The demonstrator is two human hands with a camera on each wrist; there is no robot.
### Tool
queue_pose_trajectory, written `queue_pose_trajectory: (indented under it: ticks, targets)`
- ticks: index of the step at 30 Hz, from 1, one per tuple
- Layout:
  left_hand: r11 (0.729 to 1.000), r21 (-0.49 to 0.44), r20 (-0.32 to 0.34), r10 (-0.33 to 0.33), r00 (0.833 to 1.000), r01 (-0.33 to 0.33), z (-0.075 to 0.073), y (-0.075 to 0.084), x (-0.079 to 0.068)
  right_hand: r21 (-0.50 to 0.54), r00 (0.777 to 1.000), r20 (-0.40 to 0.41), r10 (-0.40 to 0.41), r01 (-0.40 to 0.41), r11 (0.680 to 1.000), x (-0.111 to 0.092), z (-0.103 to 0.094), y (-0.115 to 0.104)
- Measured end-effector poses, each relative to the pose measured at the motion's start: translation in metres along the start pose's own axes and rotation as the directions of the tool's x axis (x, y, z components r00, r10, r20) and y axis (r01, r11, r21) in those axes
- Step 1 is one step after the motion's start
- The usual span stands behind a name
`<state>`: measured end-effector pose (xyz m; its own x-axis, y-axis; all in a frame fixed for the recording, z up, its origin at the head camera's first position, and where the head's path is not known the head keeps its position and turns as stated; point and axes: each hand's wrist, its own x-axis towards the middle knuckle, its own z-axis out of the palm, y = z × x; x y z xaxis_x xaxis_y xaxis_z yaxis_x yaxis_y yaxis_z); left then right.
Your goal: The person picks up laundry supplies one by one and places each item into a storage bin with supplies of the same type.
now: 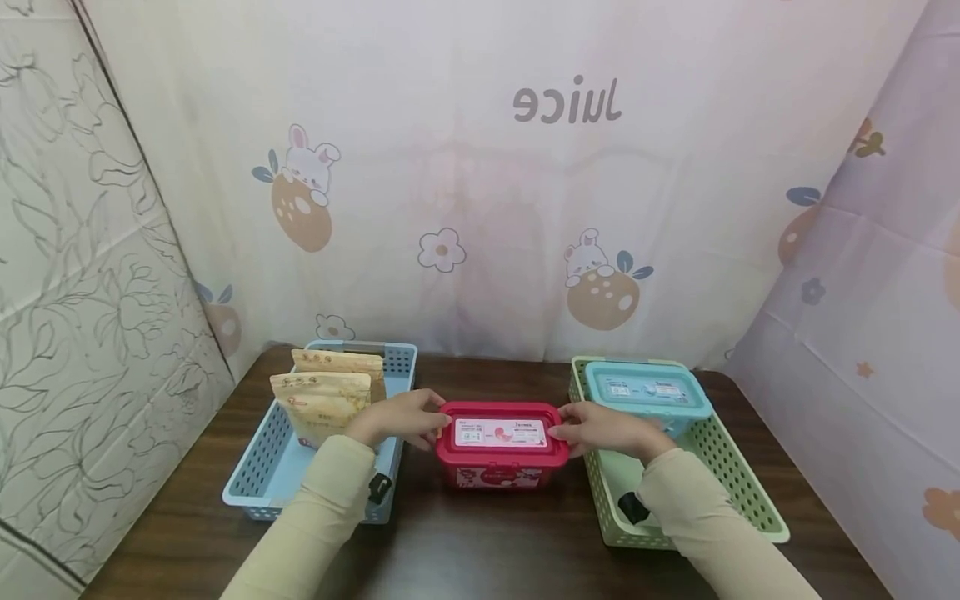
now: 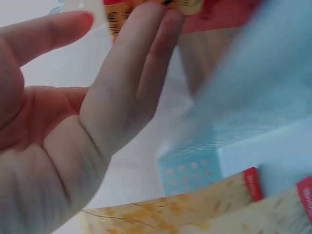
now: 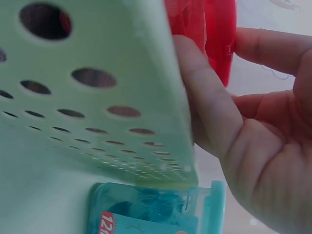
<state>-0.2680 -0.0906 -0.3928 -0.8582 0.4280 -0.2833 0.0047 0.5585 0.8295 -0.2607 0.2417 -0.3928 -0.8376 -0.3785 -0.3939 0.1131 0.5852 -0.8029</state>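
A red lidded plastic box [image 1: 501,477] with a white label on its lid stands on the dark wooden table between two baskets. My left hand [image 1: 405,417] holds its left end, thumb by the lid's edge and fingers against the side. The left wrist view shows those fingers on the box's patterned side [image 2: 114,19]. At the opposite end, my right hand [image 1: 611,429] grips the box, thumb on the lid rim. In the right wrist view, the fingers of my right hand [image 3: 263,141] reach between the red box [image 3: 219,44] and the green basket's wall.
On the left, a blue perforated basket [image 1: 255,454] holds two upright yellowish packets [image 1: 322,404]. To the right, a green perforated basket [image 1: 738,471] has a turquoise lidded box [image 1: 648,387] at its far end. A printed curtain [image 1: 495,208] hangs behind the table.
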Motion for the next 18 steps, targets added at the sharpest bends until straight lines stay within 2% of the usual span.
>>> queue_pose_trajectory:
  ticks: [5, 10, 18]
  targets:
    - [0.992, -0.121, 0.023, -0.032, 0.999, 0.035, -0.0041, -0.0049, 0.0011, 0.02, 0.999, 0.029, -0.018, 0.017, 1.0, 0.0, 0.0001, 0.0005]
    - [0.97, -0.237, 0.046, -0.05, 0.998, 0.059, -0.0034, -0.0083, 0.0029, 0.037, 0.999, 0.04, -0.014, 0.012, 0.999, -0.0001, 0.0009, 0.0021]
    - [0.931, -0.345, 0.064, -0.103, 0.993, 0.119, -0.0013, -0.0079, 0.0012, 0.099, 0.999, 0.045, 0.006, -0.011, 0.995, -0.002, 0.0032, 0.0033]
